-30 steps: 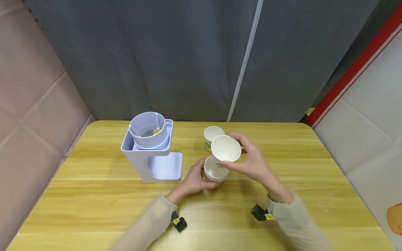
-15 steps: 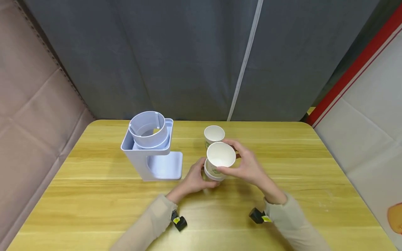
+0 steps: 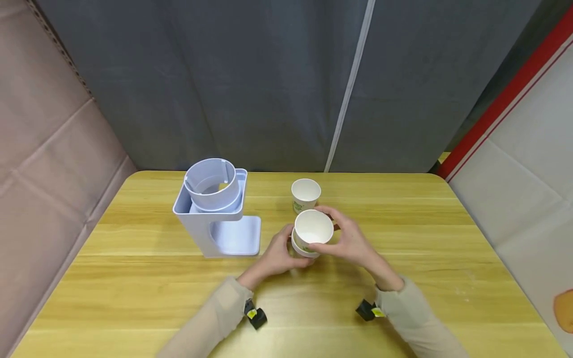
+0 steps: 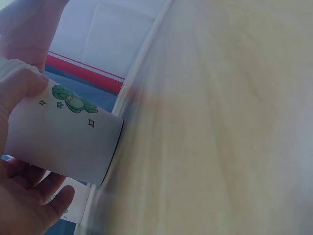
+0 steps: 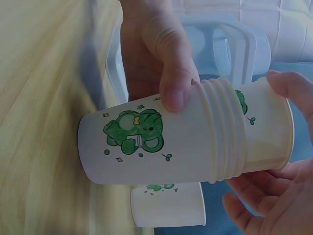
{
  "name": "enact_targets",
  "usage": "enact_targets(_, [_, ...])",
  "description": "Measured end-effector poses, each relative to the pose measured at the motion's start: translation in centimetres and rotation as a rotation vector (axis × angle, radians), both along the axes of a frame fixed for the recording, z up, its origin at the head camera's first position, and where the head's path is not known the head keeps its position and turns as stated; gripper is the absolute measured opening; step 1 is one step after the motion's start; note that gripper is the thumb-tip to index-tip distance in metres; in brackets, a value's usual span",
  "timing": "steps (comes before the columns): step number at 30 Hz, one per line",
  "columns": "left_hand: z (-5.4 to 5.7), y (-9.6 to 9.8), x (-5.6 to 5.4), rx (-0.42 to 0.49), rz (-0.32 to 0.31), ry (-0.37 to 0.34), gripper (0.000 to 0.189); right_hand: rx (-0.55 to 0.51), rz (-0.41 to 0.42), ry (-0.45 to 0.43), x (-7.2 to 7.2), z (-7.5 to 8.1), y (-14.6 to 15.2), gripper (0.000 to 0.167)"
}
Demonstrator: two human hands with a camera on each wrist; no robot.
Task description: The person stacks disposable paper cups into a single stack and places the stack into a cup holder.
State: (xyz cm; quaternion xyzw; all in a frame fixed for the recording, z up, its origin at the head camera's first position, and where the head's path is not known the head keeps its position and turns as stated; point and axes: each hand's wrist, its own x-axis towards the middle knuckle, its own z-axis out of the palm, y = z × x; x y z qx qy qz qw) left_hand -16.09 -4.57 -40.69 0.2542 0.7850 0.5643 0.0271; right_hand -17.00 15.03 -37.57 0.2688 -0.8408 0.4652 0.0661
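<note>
On the table, my left hand [image 3: 275,256] grips a stack of white paper cups [image 5: 188,142], its thumb pressing the wall below the several nested rims. The stack stands upright and carries a green cartoon animal print. With thumb and fingers, my right hand [image 3: 351,243] holds another paper cup [image 3: 314,226] near its rim. That cup's lower part is inside the stack's mouth, its upper part sticking out above. Just behind, a single paper cup [image 3: 306,191] stands upright. In the left wrist view, the stack's printed wall [image 4: 68,134] shows between my left thumb and fingers.
Left of the cups stands a pale blue plastic holder [image 3: 194,231] with a round open cylinder [image 3: 210,199] on top and a flat base tray [image 3: 237,238]. A grey curtain [image 3: 268,99] hangs behind the wooden table [image 3: 313,318].
My right hand has moved left and down, bringing its paper cup from above and beside the stack into the stack's mouth. My left hand has stayed in place on the stack.
</note>
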Motion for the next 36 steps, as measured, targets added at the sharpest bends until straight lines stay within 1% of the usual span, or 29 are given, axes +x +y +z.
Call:
enact_targets(6, [0.0, 0.1, 0.0, 0.015, 0.003, -0.006, 0.068, -0.001, 0.007, -0.013, -0.1, -0.4, -0.1, 0.069])
enact_targets(12, [-0.1, 0.0, -0.1, 0.031, -0.011, -0.001, 0.069, 0.02, 0.018, -0.03, -0.1, -1.0, -0.4, 0.068])
enact_targets(19, [-0.2, -0.1, -0.1, 0.006, 0.0, 0.0, 0.068, 0.062, 0.02, -0.068, 0.0, -1.5, -0.5, 0.068])
enact_targets(23, [-0.1, -0.1, -0.1, -0.004, 0.004, 0.001, 0.067, 0.064, 0.025, -0.081, -0.1, -1.8, -0.4, 0.068])
enact_targets(31, [-0.1, 0.0, -0.1, -0.003, -0.002, 0.006, 0.067, 0.059, 0.031, -0.081, 0.0, -1.8, -0.3, 0.069])
enact_targets(36, [-0.1, 0.0, -0.1, 0.006, -0.004, -0.002, 0.07, 0.075, 0.023, -0.059, -0.1, -1.7, -0.1, 0.068])
